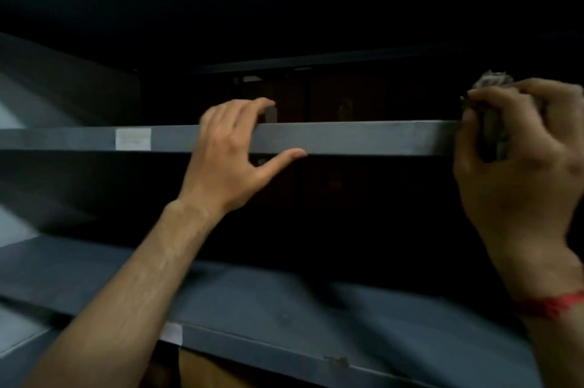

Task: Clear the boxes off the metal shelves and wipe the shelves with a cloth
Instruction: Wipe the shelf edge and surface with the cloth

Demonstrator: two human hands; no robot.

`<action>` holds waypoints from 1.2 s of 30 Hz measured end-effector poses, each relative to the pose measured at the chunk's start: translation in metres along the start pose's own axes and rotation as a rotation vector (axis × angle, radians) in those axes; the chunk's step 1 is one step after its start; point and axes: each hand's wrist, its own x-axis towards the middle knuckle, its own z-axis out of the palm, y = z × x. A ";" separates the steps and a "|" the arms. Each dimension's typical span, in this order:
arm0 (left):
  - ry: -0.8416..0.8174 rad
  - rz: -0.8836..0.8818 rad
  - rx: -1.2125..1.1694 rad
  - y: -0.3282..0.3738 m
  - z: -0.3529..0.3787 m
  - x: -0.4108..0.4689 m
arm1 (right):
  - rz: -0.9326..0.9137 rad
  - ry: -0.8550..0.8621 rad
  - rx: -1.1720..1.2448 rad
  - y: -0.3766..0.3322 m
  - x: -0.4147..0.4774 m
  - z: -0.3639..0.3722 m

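Two hands at the front lip of the upper shelf (347,137). Left hand (234,150): fingers hooked over the top of the lip, thumb underneath, so it grips the edge. Right hand (521,172): fingers curled round a bunched grey cloth (493,82), holding it against the lip at the right end; the cloth sticks out above the fingers. Red thread (551,305) round the right wrist. Pale label (132,138) on the lip, left of the left hand. Behind the upper shelf it's dark; dim brown shapes there, can't tell if boxes. Lower shelf (284,308) sits below, grey top in view, left forearm crossing in front. Second pale label (172,332) on its front edge, just beside the forearm.
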 end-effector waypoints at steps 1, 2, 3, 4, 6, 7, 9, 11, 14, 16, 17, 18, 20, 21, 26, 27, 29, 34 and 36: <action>-0.016 -0.006 0.042 -0.018 -0.005 -0.003 | 0.023 -0.013 0.015 -0.001 0.000 0.003; -0.034 -0.007 0.075 -0.034 -0.009 -0.006 | 0.045 -0.016 0.026 -0.003 -0.002 0.005; -0.051 -0.002 0.088 -0.048 -0.011 -0.008 | 0.063 -0.007 0.026 -0.007 -0.004 0.008; -0.064 0.006 0.089 -0.059 -0.011 -0.011 | 0.067 0.012 0.020 -0.012 -0.006 0.009; -0.061 0.015 0.042 -0.074 -0.008 -0.015 | 0.042 0.054 -0.020 -0.031 -0.013 0.015; -0.047 0.024 0.018 -0.078 -0.006 -0.015 | 0.028 0.068 -0.044 -0.047 -0.018 0.019; -0.010 0.039 -0.003 -0.081 0.000 -0.015 | -0.005 0.058 -0.034 -0.089 -0.028 0.038; 0.035 0.062 -0.007 -0.083 0.004 -0.014 | -0.069 -0.012 0.050 -0.141 -0.037 0.068; 0.089 0.098 -0.020 -0.087 0.007 -0.014 | -0.189 -0.126 0.147 -0.213 -0.051 0.109; 0.088 0.081 -0.047 -0.089 0.006 -0.014 | -0.201 -0.120 0.121 -0.227 -0.053 0.120; 0.071 0.079 -0.060 -0.090 0.007 -0.014 | -0.201 -0.104 0.063 -0.225 -0.054 0.120; 0.060 0.074 -0.056 -0.089 0.007 -0.014 | -0.203 -0.087 0.012 -0.221 -0.053 0.116; 0.051 0.063 -0.056 -0.090 0.007 -0.014 | -0.197 -0.063 -0.075 -0.209 -0.049 0.106; 0.053 0.063 -0.069 -0.091 0.008 -0.014 | -0.175 -0.052 -0.121 -0.200 -0.046 0.100; 0.066 0.071 -0.091 -0.091 0.008 -0.015 | 0.003 0.011 -0.368 -0.134 -0.031 0.060; 0.072 0.070 -0.085 -0.091 0.009 -0.016 | 0.016 -0.001 -0.337 -0.131 -0.032 0.058; 0.078 0.070 -0.062 -0.090 0.010 -0.016 | 0.052 -0.045 -0.187 -0.135 -0.035 0.062; 0.103 0.077 -0.031 -0.088 0.013 -0.016 | 0.075 -0.021 -0.010 -0.170 -0.036 0.082; 0.119 0.093 -0.037 -0.088 0.013 -0.015 | 0.026 -0.080 0.086 -0.205 -0.042 0.100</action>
